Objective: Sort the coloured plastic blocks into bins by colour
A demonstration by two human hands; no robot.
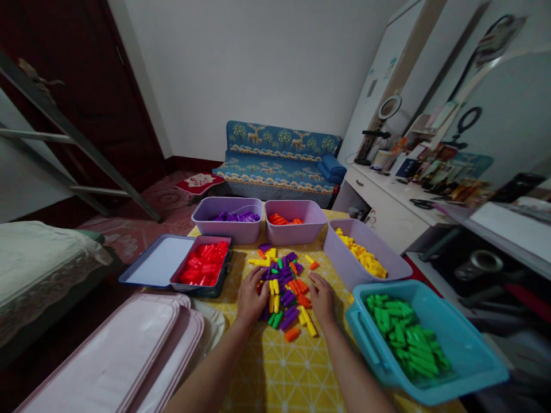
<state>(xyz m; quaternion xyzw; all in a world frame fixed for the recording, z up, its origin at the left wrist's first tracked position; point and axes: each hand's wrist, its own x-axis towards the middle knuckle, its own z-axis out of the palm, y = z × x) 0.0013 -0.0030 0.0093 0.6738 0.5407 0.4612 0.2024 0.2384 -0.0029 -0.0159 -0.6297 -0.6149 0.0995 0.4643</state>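
Note:
A mixed pile of small plastic tube-like pieces [286, 275] in purple, yellow, orange and green lies on the yellow patterned tablecloth [275, 384]. At the pile's left edge rests my left hand [251, 297], its thumb apart from its curved fingers; some pieces beneath it are hidden. My right hand [322, 297] lies at the right edge, fingers parted beside several orange pieces [300, 287]. Neither hand visibly grips a piece. Closest to me in the pile are an orange piece [293, 334] and a yellow piece [310, 327].
Around the pile stand a case of red pieces [224, 267], a purple bin [228, 232], a pink bin [295, 234], a lilac bin [342, 261] of yellow pieces and a teal bin [413, 378] of green pieces. Stacked lids [116, 344] lie left.

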